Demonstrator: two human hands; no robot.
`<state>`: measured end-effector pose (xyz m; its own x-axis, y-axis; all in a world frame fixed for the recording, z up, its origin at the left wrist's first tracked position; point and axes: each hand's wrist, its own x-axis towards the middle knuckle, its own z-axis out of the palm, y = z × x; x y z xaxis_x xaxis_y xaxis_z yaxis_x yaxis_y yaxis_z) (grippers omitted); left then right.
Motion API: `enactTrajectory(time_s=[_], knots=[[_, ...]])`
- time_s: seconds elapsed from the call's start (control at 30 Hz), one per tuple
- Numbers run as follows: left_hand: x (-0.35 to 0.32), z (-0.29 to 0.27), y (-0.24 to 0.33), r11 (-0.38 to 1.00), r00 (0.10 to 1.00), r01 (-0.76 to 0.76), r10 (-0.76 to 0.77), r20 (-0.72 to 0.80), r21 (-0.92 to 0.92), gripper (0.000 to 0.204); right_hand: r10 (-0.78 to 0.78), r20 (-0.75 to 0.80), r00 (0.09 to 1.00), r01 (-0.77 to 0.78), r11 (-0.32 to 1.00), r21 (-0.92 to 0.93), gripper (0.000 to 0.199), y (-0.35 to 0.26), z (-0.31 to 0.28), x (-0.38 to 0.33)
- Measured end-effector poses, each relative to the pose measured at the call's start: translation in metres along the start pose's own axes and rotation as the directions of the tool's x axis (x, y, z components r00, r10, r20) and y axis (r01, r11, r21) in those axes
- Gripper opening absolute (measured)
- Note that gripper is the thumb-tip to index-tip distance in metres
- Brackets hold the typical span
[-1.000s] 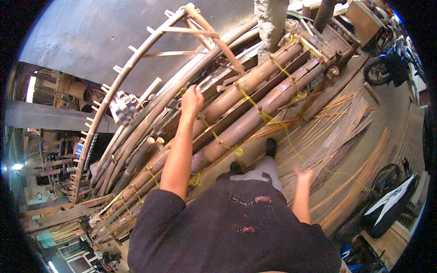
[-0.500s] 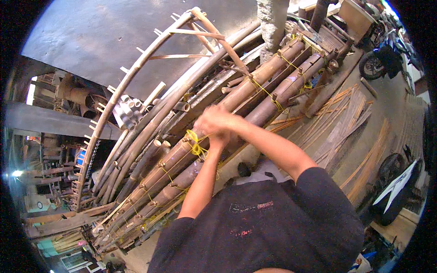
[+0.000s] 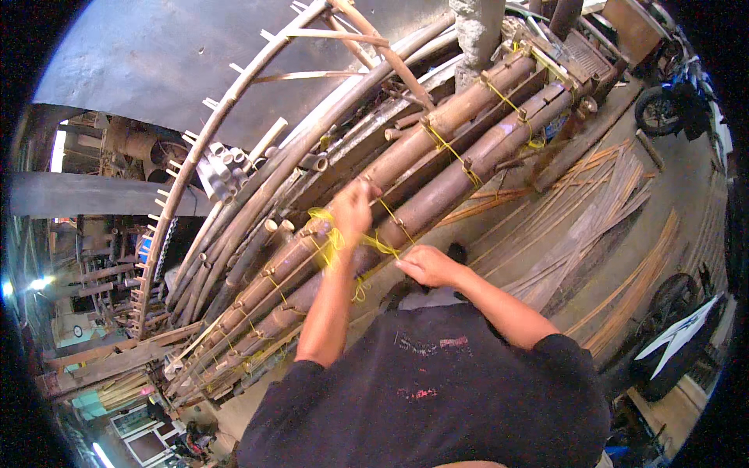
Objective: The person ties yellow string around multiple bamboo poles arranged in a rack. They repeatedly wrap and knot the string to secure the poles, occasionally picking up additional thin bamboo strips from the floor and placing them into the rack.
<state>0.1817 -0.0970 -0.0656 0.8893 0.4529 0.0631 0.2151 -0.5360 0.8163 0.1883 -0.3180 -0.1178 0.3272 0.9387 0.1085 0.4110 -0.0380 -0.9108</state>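
Observation:
Two long brown bamboo poles, a far pole (image 3: 406, 156) and a near pole (image 3: 437, 199), run side by side from lower left to upper right, with short pegs in them. My left hand (image 3: 355, 209) is closed on top of the far pole by a peg; what its fingers grip is hidden. A loose bundle of yellow string (image 3: 334, 234), partly blurred, hangs beside my left wrist. From it, strands stretch over the near pole to my right hand (image 3: 427, 266), which pinches them just in front of that pole. More yellow string (image 3: 451, 148) ties pegs across both poles.
Behind the poles lie more bamboo lengths (image 3: 300, 168) and a curved pegged bamboo frame (image 3: 204, 117). A rough concrete post (image 3: 477, 39) stands at the back. Split bamboo strips (image 3: 577, 226) cover the floor at right, near parked motorbikes (image 3: 675, 335).
My hands, together over the far pole before, are now apart. The right has drawn back toward me with string strands stretched out; the left stays on the far pole.

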Motion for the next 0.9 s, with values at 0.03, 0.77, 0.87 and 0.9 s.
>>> enactTrajectory(time_s=[0.03, 0.77, 0.87, 0.9], knots=[[0.016, -0.01, 0.006, 0.99, 0.996, 0.052, -0.061, -0.068, -0.132, 0.029, 0.116, 0.065, 0.991, -0.121, 0.99, 0.076, 0.042, -0.015, -0.005, 0.002], [-0.123, -0.117, -0.122, 0.875, 0.993, 0.0, -0.059, 0.106, 0.483, 0.037, 0.765, -0.035, 0.643, 0.192, -0.117, 0.975, 0.042, -0.063, 0.196, 0.073], [-0.123, -0.096, -0.179, 0.873, 0.99, -0.103, 0.135, -0.034, 0.476, 0.036, 0.618, -0.661, 0.426, 0.296, 0.594, 0.748, 0.034, -0.095, 0.178, 0.136], [-0.13, -0.092, -0.217, 0.839, 0.961, -0.161, 0.254, -0.113, 0.519, 0.036, 0.121, -0.857, 0.5, 0.306, 0.902, 0.306, 0.032, -0.125, 0.189, 0.15]])
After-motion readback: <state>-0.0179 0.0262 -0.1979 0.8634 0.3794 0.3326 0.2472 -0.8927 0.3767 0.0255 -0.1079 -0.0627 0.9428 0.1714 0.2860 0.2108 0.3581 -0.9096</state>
